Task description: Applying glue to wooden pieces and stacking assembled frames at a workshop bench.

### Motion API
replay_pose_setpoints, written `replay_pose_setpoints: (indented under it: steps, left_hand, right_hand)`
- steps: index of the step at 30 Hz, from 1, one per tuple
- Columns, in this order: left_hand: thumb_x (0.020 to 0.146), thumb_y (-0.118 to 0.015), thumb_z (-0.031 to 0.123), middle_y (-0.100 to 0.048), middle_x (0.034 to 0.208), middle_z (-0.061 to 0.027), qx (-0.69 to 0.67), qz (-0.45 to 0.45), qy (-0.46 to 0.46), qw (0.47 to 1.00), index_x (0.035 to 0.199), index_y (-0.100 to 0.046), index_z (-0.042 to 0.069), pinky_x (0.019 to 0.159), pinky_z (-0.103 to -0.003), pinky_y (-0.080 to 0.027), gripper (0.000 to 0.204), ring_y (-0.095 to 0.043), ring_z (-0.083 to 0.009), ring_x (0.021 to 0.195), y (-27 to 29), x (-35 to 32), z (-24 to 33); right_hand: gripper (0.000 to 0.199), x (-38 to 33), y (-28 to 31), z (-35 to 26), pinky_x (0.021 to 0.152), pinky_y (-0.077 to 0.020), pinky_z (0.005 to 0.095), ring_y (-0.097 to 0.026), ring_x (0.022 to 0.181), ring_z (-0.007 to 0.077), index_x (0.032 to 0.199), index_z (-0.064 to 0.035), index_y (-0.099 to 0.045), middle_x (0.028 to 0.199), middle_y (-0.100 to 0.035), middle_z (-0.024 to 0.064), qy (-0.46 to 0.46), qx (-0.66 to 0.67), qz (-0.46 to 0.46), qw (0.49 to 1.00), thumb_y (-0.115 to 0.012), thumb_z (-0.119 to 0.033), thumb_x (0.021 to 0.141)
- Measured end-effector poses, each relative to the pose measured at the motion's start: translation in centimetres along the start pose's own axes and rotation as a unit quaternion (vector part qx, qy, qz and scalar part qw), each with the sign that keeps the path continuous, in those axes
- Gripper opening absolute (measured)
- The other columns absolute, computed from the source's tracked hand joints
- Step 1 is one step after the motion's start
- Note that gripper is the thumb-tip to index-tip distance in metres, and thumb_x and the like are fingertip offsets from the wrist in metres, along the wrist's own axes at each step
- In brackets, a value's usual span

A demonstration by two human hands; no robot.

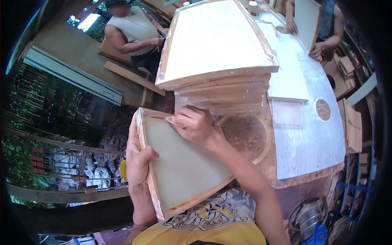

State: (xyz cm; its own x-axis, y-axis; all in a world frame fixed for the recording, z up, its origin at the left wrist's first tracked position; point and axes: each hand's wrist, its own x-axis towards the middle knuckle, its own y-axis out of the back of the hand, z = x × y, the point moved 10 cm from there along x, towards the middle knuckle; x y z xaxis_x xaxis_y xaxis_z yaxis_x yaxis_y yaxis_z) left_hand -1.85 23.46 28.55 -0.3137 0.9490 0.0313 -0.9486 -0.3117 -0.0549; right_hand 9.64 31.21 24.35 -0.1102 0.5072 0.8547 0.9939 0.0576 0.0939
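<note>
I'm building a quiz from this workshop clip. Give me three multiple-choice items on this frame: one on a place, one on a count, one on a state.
1. Where does the stack of framed panels lie?
A. on the workbench
B. on the ground
C. on a shelf

2. How many other people show at the top of the picture?
A. none
B. one
C. two

3. How is the framed panel held?
A. by the left hand alone
B. by both hands
C. flat on the bench, untouched

Answers:
1 A: the stack rests on the workbench.
2 C: one person stands at upper left, another person at upper right.
3 B: the left hand grips its left edge and the right hand its top corner.
</note>
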Motion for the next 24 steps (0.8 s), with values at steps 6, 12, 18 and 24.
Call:
replay_pose_setpoints:
  steps: [6, 12, 18, 24]
  left_hand:
    - [0.058, -0.051, -0.005, -0.047, 0.135, -0.0188, 0.004, 0.022, 0.024, 0.999, 0.150, -0.017, -0.001, 0.098, -0.031, -0.047, 0.099, -0.056, -0.0233, 0.117, -0.5, -0.3, 0.3]
    - [0.069, -0.056, -0.001, -0.047, 0.135, -0.0201, -0.013, 0.001, 0.011, 1.000, 0.148, -0.019, -0.003, 0.101, -0.035, -0.045, 0.087, -0.054, -0.0251, 0.120, -0.8, 0.5, 0.3]
    - [0.087, -0.053, 0.006, -0.053, 0.127, -0.0216, -0.088, 0.089, -0.003, 0.992, 0.139, -0.035, -0.003, 0.095, -0.040, -0.052, 0.056, -0.059, -0.0290, 0.113, 2.1, 1.8, -0.3]
    - [0.081, -0.060, 0.004, -0.049, 0.134, -0.0209, -0.052, 0.073, 0.009, 0.996, 0.145, -0.025, -0.005, 0.103, -0.038, -0.043, 0.073, -0.054, -0.0273, 0.119, 0.9, 2.3, -0.6]
  right_hand:
    - [0.010, -4.8, 1.2, 4.0, 0.051, -0.0482, 0.0328, -0.061, 0.062, 0.0187, 0.068, -0.0120, -0.068, 0.069, -0.060, 0.0005, -0.074, -0.084, -0.040, 0.993, -0.076, -0.014, 0.073]
    - [0.006, -14.2, 3.3, 11.3, 0.062, -0.0538, 0.0375, -0.065, 0.069, 0.0264, 0.084, -0.0119, -0.068, 0.075, -0.063, 0.0038, -0.164, -0.199, -0.168, 0.951, -0.068, -0.016, 0.080]
    - [0.015, -20.5, 5.3, 15.5, 0.069, -0.0530, 0.0451, -0.065, 0.078, 0.0350, 0.093, -0.0090, -0.067, 0.087, -0.067, 0.0141, -0.369, -0.171, -0.153, 0.901, -0.066, -0.014, 0.079]
    - [0.014, -18.9, 5.6, 15.4, 0.071, -0.0529, 0.0448, -0.065, 0.078, 0.0365, 0.092, -0.0095, -0.068, 0.087, -0.066, 0.0152, -0.378, -0.158, -0.123, 0.904, -0.066, -0.014, 0.079]
